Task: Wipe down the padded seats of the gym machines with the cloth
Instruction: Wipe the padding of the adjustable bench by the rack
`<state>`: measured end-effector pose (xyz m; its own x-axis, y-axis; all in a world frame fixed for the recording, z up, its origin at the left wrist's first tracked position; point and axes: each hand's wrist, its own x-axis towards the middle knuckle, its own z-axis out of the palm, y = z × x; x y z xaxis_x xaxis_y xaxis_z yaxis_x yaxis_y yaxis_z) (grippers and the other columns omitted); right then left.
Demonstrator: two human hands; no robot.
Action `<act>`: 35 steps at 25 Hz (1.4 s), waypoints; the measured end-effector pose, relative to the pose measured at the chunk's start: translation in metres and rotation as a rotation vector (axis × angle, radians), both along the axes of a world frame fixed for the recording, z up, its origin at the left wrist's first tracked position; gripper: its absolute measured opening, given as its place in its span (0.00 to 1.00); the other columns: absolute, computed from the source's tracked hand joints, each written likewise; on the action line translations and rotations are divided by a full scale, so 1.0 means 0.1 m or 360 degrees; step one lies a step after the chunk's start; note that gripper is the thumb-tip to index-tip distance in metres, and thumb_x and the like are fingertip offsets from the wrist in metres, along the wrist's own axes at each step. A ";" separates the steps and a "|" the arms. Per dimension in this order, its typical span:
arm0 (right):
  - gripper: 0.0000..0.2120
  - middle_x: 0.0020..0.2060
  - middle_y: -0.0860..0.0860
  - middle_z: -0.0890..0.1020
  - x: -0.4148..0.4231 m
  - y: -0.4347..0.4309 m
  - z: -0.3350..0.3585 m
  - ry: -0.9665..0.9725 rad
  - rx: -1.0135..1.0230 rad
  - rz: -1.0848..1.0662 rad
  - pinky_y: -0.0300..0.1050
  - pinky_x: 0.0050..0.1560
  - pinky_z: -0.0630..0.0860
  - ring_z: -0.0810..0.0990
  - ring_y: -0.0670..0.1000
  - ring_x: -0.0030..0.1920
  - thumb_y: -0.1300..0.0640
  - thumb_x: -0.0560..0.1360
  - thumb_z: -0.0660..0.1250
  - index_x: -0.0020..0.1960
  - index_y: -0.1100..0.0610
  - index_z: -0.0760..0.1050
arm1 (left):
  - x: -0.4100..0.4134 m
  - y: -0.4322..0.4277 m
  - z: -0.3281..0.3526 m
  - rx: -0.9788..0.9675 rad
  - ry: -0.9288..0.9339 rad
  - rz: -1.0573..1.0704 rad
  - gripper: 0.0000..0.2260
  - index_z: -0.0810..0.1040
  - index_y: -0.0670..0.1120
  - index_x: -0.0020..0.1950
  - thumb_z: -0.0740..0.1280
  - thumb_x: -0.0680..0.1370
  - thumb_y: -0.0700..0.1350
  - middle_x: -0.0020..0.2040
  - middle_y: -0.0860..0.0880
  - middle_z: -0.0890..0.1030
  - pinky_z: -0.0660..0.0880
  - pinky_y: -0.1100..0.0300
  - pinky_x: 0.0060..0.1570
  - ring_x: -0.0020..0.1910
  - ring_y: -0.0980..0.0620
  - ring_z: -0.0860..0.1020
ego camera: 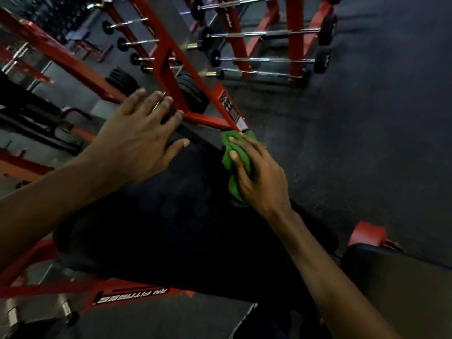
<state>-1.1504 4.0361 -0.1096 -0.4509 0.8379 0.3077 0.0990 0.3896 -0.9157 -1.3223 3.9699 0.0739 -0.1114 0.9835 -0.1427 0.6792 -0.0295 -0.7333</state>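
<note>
Nearest the camera, at the lower left, a red frame bar [61, 287] carries a black label with white lettering that ends in "FITNESS", seen upside down. At the lower right is the corner of a second black pad [396, 263], with a red bracket [367, 234] just behind it.

Between them, two bare forearms reach forward over a long black padded seat [171, 216], which runs away from the viewer and narrows toward its far end. The right hand [259, 177] is at the seat's right edge. Its fingers are bent over a bunched green cloth [232, 162], gripping it and pressing it against the padding. The cloth's far tip touches the foot of a red machine frame [203, 118], just below a sticker on the slanted bar.

The left hand [137, 140] lies flat on the far left part of the seat. Its fingers are straight and spread, the thumb points toward the cloth, and it holds nothing. The fingertips reach the frame's crossbar.

Beyond the hands, black weight plates [190, 94] are stacked inside the red frame. Farther back, a red rack [296, 40] holds chrome barbells [269, 34] lying level in tiers. A dark speckled floor [379, 118] spreads to the right. The whole view is slightly blurred.
</note>
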 end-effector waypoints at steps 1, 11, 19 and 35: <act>0.17 0.70 0.45 0.75 -0.14 0.02 0.13 -0.0009 0.0063 0.0078 0.49 0.64 0.76 0.73 0.47 0.70 0.47 0.83 0.62 0.69 0.48 0.76 | -0.02 -0.02 0.00 -0.0017 -0.0025 0.0030 0.33 0.69 0.40 0.75 0.44 0.82 0.62 0.73 0.35 0.70 0.61 0.40 0.72 0.73 0.35 0.67; 0.17 0.66 0.42 0.78 -0.16 -0.10 -0.37 -0.0054 -0.0083 0.0001 0.53 0.61 0.77 0.75 0.45 0.68 0.46 0.83 0.59 0.68 0.47 0.77 | -0.08 -0.02 -0.04 -0.0068 -0.0204 -0.0001 0.28 0.70 0.42 0.73 0.46 0.83 0.58 0.69 0.39 0.75 0.68 0.43 0.65 0.65 0.38 0.74; 0.16 0.67 0.44 0.77 -0.34 0.11 -0.06 0.0142 0.0084 0.0280 0.50 0.65 0.75 0.74 0.44 0.69 0.49 0.83 0.64 0.69 0.48 0.77 | -0.06 0.00 -0.04 -0.0206 -0.0137 -0.0046 0.26 0.69 0.44 0.75 0.45 0.85 0.55 0.71 0.39 0.73 0.66 0.42 0.66 0.67 0.38 0.72; 0.12 0.61 0.44 0.81 -0.31 0.10 -0.11 0.0223 -0.0076 0.0185 0.45 0.61 0.77 0.79 0.45 0.63 0.50 0.82 0.64 0.63 0.49 0.81 | -0.04 0.00 -0.06 -0.0239 -0.0139 -0.0034 0.25 0.67 0.43 0.75 0.44 0.86 0.55 0.70 0.38 0.73 0.66 0.42 0.68 0.66 0.38 0.72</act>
